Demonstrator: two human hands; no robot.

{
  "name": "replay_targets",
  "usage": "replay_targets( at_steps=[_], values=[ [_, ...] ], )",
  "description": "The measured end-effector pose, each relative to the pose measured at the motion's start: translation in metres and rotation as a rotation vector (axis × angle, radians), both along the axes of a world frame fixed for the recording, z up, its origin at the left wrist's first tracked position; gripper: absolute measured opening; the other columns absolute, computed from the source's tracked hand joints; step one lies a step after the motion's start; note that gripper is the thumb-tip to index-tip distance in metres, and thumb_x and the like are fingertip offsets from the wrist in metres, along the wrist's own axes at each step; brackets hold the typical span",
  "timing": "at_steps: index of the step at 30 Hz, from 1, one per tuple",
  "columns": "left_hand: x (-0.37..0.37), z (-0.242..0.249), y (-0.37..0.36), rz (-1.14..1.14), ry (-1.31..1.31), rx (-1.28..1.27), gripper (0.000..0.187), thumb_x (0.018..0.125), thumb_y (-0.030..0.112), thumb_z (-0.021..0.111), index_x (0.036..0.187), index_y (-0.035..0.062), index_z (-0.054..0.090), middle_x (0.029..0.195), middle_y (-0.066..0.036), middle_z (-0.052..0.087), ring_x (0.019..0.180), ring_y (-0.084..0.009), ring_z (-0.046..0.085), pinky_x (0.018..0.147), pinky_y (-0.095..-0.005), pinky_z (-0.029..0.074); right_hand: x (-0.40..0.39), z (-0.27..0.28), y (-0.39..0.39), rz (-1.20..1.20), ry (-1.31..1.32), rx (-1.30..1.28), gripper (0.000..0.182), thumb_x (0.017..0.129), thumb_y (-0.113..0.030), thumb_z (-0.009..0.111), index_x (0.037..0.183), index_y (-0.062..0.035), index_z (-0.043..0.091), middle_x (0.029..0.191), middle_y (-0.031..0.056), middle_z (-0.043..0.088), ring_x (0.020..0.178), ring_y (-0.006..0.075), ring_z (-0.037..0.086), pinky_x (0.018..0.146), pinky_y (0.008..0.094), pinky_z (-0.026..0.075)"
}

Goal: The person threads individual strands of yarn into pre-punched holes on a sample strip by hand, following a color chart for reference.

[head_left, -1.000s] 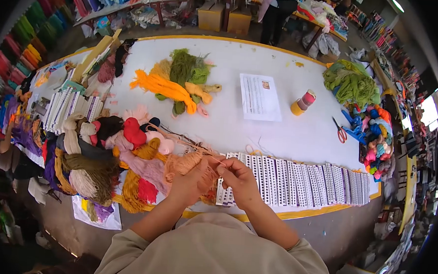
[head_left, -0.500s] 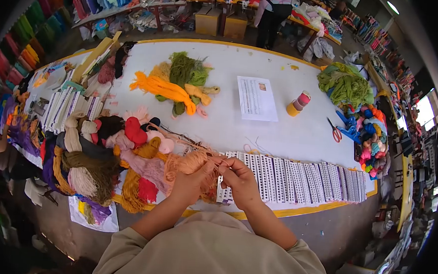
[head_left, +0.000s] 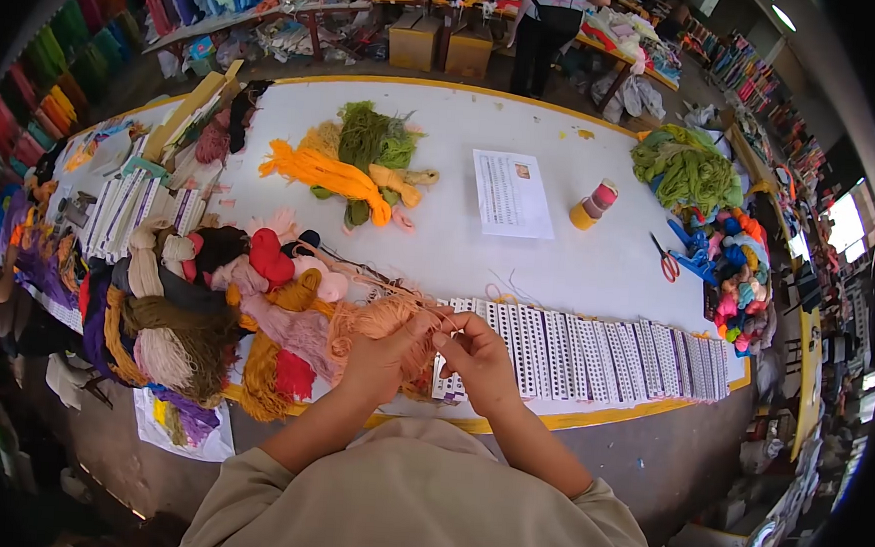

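Note:
My left hand [head_left: 388, 355] is closed on a peach yarn skein [head_left: 362, 327] at the front edge of the white table. Close beside it, my right hand [head_left: 478, 362] pinches at the skein's right end, thumb against fingers; the strands there are too fine to make out singly. Under and right of my hands runs a long row of white cards with punched holes [head_left: 593, 358]. Left of the peach skein lie a mauve skein [head_left: 298, 337], a mustard skein [head_left: 269, 379] and a red skein [head_left: 270, 258].
A printed sheet [head_left: 512, 195] and stacked thread cones [head_left: 594, 205] stand mid-table. Scissors [head_left: 665, 257] lie at right near green yarn [head_left: 686, 168] and coloured yarn balls [head_left: 743, 277]. Orange yarn [head_left: 322, 169] lies at back left. A person [head_left: 553, 30] stands beyond the table.
My hands stay at the peach skein, with only slight finger movement. The person beyond the table has shifted a little, and an arm now shows.

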State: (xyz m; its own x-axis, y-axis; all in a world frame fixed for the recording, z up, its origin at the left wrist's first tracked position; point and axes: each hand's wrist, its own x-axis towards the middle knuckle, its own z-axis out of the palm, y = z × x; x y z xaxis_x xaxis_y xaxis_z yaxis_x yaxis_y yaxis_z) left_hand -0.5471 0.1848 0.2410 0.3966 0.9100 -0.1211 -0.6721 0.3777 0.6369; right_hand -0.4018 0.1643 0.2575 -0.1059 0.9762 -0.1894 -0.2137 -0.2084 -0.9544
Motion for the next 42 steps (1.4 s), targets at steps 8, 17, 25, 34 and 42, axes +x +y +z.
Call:
replay_targets(
  at_steps=[8,17,25,34,42],
  values=[
    [-0.001,-0.010,-0.002,0.006,-0.005,0.004,0.034,0.098,0.019,0.053,0.118,-0.0079,0.056,0.115,-0.014,0.061,0.101,-0.0202,0.060,0.089,-0.0336,0.050,0.007,-0.007,-0.004,-0.004,0.153,-0.061,0.010,0.091,-0.013,0.063,0.097,-0.0057,0.059,0.081,-0.0007,0.059,0.065,0.0042,0.051,0.054,0.0205,0.046],
    [-0.003,-0.019,-0.008,0.015,-0.030,0.000,0.038,0.100,0.026,0.047,0.116,-0.0071,0.057,0.118,-0.015,0.060,0.103,-0.0214,0.060,0.091,-0.0354,0.050,0.004,-0.004,-0.009,-0.020,0.107,0.006,0.009,0.094,-0.016,0.057,0.095,-0.0063,0.056,0.085,0.0018,0.059,0.059,0.0046,0.048,0.053,0.0214,0.048],
    [-0.005,-0.011,-0.015,-0.061,0.025,0.034,0.046,0.103,0.033,0.037,0.121,-0.0047,0.055,0.134,-0.015,0.050,0.119,-0.0229,0.052,0.101,-0.0372,0.042,0.002,-0.016,-0.013,0.049,-0.142,0.130,0.008,0.096,-0.015,0.054,0.096,-0.0072,0.054,0.082,0.0005,0.060,0.063,0.0051,0.051,0.056,0.0204,0.048],
    [-0.013,-0.018,-0.019,-0.110,-0.114,0.064,0.046,0.102,0.032,0.039,0.125,-0.0052,0.052,0.130,-0.013,0.053,0.118,-0.0229,0.052,0.101,-0.0371,0.042,0.002,-0.007,-0.021,-0.007,0.221,-0.026,0.006,0.093,-0.010,0.058,0.098,-0.0062,0.056,0.085,-0.0010,0.059,0.073,0.0055,0.056,0.058,0.0207,0.049],
    [-0.014,-0.010,-0.028,-0.052,-0.033,0.017,0.044,0.101,0.030,0.042,0.124,-0.0054,0.053,0.128,-0.012,0.054,0.115,-0.0199,0.053,0.099,-0.0357,0.044,-0.006,-0.015,-0.026,0.085,-0.199,0.139,0.005,0.094,-0.011,0.057,0.095,-0.0071,0.055,0.088,0.0004,0.058,0.073,0.0053,0.055,0.058,0.0216,0.049]
  ],
)
